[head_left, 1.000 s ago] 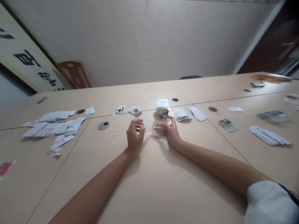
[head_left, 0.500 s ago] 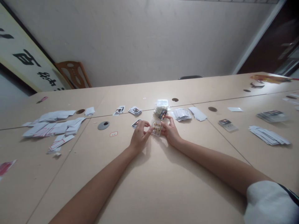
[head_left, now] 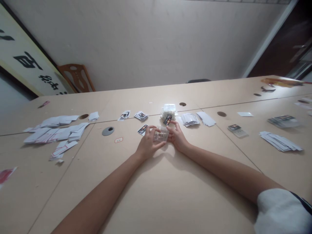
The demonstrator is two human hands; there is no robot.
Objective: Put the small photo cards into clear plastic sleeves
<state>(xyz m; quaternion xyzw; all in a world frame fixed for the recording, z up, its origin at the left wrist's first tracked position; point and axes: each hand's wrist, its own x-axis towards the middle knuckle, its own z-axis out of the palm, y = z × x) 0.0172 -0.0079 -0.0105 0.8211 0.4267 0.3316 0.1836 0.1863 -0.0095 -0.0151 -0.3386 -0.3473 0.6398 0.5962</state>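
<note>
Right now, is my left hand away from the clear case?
No, the left hand has its fingers and thumb on the clear case, opposite the right hand.

Wears a loose, pale grey-white sleeve on the right arm, softly creased, with a rounded edge and a dark band running along one side. Shows a bare right forearm tapering to a bare right hand; likewise bares a slim left forearm and left hand, with slender fingers
</note>
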